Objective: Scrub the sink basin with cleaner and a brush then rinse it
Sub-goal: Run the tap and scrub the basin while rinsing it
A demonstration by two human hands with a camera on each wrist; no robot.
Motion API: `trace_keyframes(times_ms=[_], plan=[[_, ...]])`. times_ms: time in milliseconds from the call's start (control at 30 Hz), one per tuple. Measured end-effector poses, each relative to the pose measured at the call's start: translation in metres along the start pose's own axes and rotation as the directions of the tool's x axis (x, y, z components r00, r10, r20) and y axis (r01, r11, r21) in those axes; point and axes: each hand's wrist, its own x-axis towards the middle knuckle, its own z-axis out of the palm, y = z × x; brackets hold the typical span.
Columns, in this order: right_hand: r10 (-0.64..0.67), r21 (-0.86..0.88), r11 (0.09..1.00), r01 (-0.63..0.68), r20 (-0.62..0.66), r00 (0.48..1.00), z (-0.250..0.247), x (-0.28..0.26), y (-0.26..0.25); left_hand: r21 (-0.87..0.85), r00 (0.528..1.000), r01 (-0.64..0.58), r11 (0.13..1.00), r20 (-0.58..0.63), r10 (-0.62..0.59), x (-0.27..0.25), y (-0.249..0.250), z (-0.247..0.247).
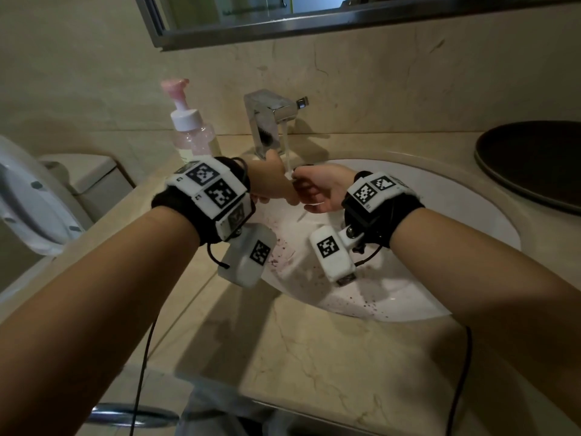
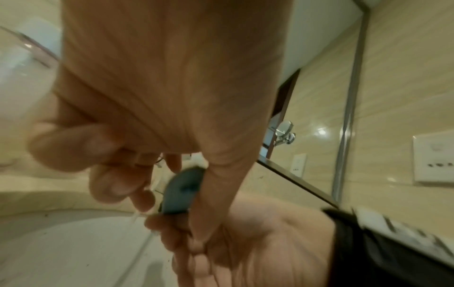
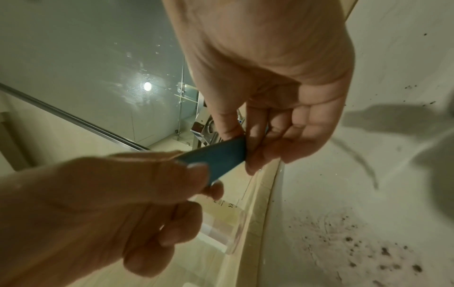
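Observation:
Both hands meet under the running water (image 1: 286, 152) from the chrome faucet (image 1: 267, 121), above the white sink basin (image 1: 424, 196). Between them is a small flat blue brush (image 3: 216, 157) (image 2: 183, 191), hidden by the hands in the head view. My left hand (image 1: 273, 187) (image 3: 137, 186) (image 2: 152, 174) grips one end with curled fingers and thumb. My right hand (image 1: 314, 190) (image 3: 248, 147) (image 2: 186, 233) pinches the other end between thumb and fingers. Dark purplish specks (image 1: 283, 250) (image 3: 368, 252) dot the near and left parts of the basin.
A clear pump bottle (image 1: 191, 130) with a pink top stands on the beige counter (image 1: 314, 357) left of the faucet. A dark round dish (image 1: 534, 165) sits at the right. A toilet (image 1: 28, 196) is at the left, and a mirror (image 1: 283, 14) hangs above.

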Motion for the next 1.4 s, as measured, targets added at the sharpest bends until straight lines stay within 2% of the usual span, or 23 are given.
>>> trace_keyframes(times_ms=[67,200,367,500,567,633,733,900,1000,1133,1233,1333,1400], plan=[[-0.006,0.026,1.000,0.007,-0.010,1.000,-0.004,0.001,0.004,-0.049,0.998,0.002,0.999,0.069,0.002,0.001,-0.008,-0.004],[-0.006,0.083,0.996,0.011,-0.058,0.998,-0.011,0.004,0.012,-0.304,0.983,0.094,0.948,0.180,-0.039,-0.009,-0.029,-0.016],[0.019,0.093,0.996,-0.011,-0.086,0.996,-0.027,0.010,0.016,-0.518,0.978,0.203,0.831,0.150,-0.145,0.007,-0.067,-0.013],[0.061,-0.009,0.998,-0.061,-0.056,0.997,-0.036,0.016,0.024,-0.667,0.953,0.302,0.682,0.222,-0.205,0.017,-0.092,-0.004],[0.095,-0.076,0.992,-0.101,-0.071,0.993,-0.039,0.022,0.030,-0.673,0.947,0.320,0.667,0.217,-0.235,0.021,-0.096,0.000],[0.129,-0.157,0.977,-0.148,-0.123,0.984,-0.043,0.027,0.033,-0.622,0.946,0.324,0.713,0.191,-0.263,0.024,-0.097,0.004],[0.113,-0.356,0.920,-0.167,-0.168,0.979,-0.052,0.035,0.034,-0.545,0.949,0.315,0.777,0.182,-0.257,0.027,-0.096,0.007],[-0.029,-0.673,0.730,-0.117,-0.201,0.979,-0.059,0.040,0.039,-0.457,0.975,0.221,0.862,0.100,-0.197,0.035,-0.101,0.012],[-0.124,-0.741,0.672,-0.011,-0.128,0.984,-0.050,0.049,0.048,-0.417,0.982,0.186,0.889,0.097,-0.160,0.038,-0.106,0.013],[-0.156,-0.767,0.630,0.117,0.023,0.988,-0.046,0.058,0.059,-0.571,0.985,0.152,0.807,0.156,-0.075,0.035,-0.115,0.012],[-0.160,-0.779,0.602,0.176,0.098,0.982,-0.046,0.059,0.062,-0.690,0.990,0.106,0.716,0.142,-0.010,0.035,-0.126,0.014],[-0.215,-0.804,0.567,0.181,0.067,0.974,-0.043,0.062,0.067,-0.776,0.992,0.108,0.621,0.124,-0.018,0.034,-0.131,0.014],[-0.270,-0.829,0.531,0.177,0.032,0.962,-0.043,0.064,0.069,-0.797,0.991,0.122,0.592,0.126,-0.033,0.033,-0.131,0.014]])
